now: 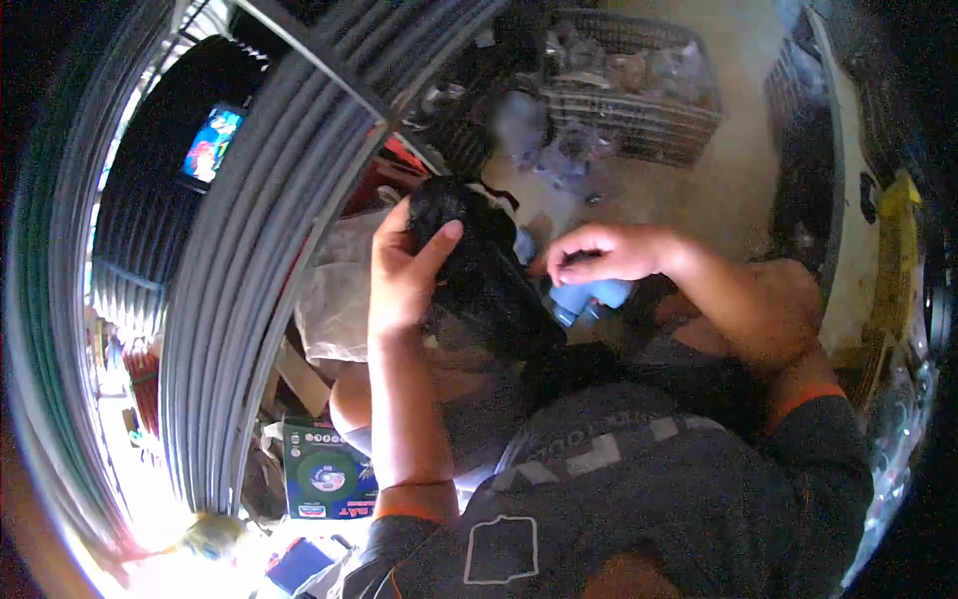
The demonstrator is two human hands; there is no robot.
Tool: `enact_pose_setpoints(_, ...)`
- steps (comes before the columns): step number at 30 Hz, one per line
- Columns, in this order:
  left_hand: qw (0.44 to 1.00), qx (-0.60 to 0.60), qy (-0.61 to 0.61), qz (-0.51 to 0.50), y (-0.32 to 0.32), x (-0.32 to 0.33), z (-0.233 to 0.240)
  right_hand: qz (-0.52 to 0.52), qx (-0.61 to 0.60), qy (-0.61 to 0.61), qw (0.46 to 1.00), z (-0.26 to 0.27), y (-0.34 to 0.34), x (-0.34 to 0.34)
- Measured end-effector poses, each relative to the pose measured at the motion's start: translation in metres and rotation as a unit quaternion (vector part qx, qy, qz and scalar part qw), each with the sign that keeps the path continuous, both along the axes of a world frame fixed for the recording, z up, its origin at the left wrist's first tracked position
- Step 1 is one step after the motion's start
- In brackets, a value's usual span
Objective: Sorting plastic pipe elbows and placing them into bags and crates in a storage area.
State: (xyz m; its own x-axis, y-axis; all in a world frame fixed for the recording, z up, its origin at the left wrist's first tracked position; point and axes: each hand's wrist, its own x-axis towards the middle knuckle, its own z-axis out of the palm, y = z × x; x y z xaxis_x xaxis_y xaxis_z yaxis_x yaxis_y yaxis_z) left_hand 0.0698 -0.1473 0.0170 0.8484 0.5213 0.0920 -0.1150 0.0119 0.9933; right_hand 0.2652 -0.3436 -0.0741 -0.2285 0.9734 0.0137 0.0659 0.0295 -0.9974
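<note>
My left hand (408,277) grips a dark object (479,254), its thumb pressed on the near face; the object looks black and soft, but its kind cannot be told. It lies slantwise over my lap. To the right of it my right hand (591,254) is raised with curled fingers, and nothing can be made out between them. Just below that hand is a light blue item (591,296) with darker blue ends. Both forearms reach forward from short dark sleeves with orange edging.
A plastic crate (636,127) with bagged things stands on the floor ahead. Long grey pipes or rods (247,254) curve along the left, near a metal frame bar (314,60). A green printed box (325,472) lies lower left. A yellow-edged stack (891,262) is at right.
</note>
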Motion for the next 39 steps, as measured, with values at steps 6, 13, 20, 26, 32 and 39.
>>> enact_pose_setpoints(6,0.987,-0.037,0.024,-0.152,-0.025,-0.005,-0.004,0.039,-0.163,0.039,0.985,0.015,-0.009,-0.006)
enact_pose_setpoints(13,0.980,0.142,0.072,-0.120,-0.015,0.003,0.001,-0.110,-0.254,0.098,0.956,0.005,-0.004,-0.008)
enact_pose_setpoints(20,0.913,0.353,0.067,0.194,0.035,-0.004,-0.007,-0.243,0.108,-0.393,0.880,-0.002,-0.010,0.030)
enact_pose_setpoints(26,0.812,0.459,0.198,0.301,0.025,-0.003,-0.002,-0.340,0.065,-0.149,0.926,0.039,-0.019,0.035)
enact_pose_setpoints(32,0.969,-0.229,0.012,-0.093,-0.024,0.017,-0.047,-0.317,-0.089,-0.147,0.933,0.050,-0.025,0.035)
enact_pose_setpoints(39,0.995,0.094,-0.025,0.024,-0.079,0.035,-0.083,-0.253,-0.161,0.273,0.914,0.070,-0.037,0.027)
